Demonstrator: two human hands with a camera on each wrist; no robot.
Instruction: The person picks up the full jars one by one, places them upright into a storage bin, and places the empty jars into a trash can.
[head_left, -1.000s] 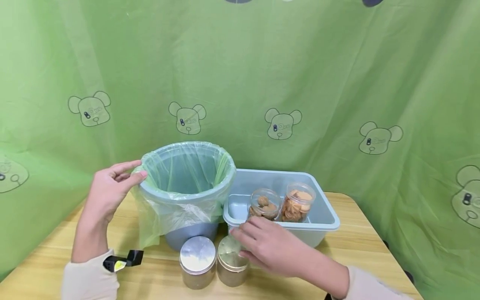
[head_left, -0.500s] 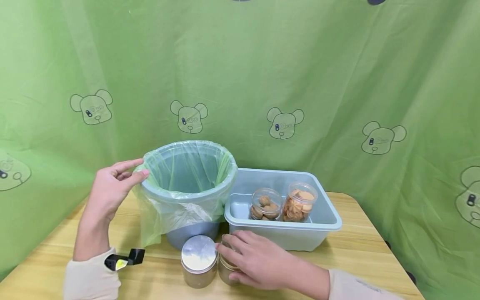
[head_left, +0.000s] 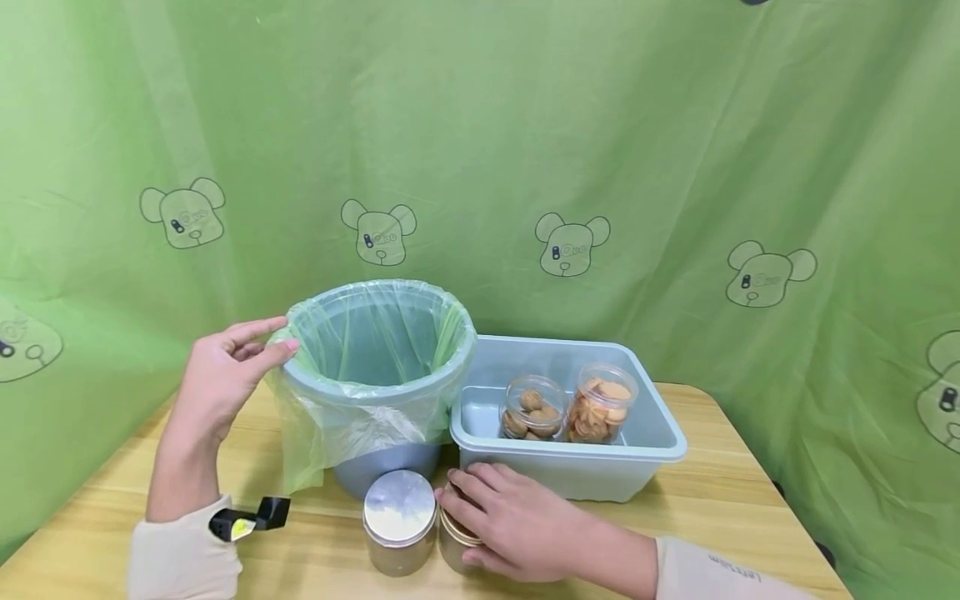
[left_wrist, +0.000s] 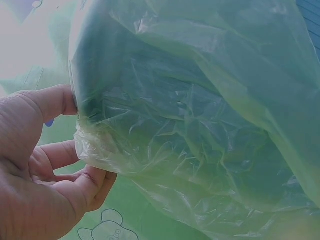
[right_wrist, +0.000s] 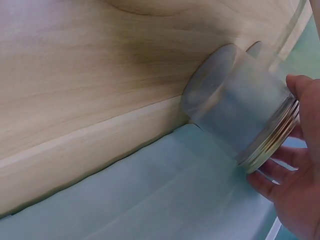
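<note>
My left hand (head_left: 221,371) pinches the left rim of a blue-grey trash bin (head_left: 386,468), over the thin green bin liner (head_left: 311,442) folded down outside it. The left wrist view shows the liner bunched (left_wrist: 100,147) at the fingers. With fingers curled round its gold-coloured lid, my right hand (head_left: 517,525) grips a clear jar (right_wrist: 230,105) standing on the table. Part of that lid is hidden under the hand in the head view. Close to the left of it stands a second clear jar (head_left: 400,512) with a silver lid.
Behind my right hand is a light-blue plastic tub (head_left: 570,451) beside the bin. Inside it stand a jar of walnuts (head_left: 532,412) and a jar of piped cookies (head_left: 596,412), neither with a lid. A green curtain (head_left: 480,150) hangs behind the wooden table (head_left: 705,467).
My right hand has come down and left from over the tub's front onto the gold-lidded jar, and its fingers have closed round the lid. The left hand stays at the bin's rim.
</note>
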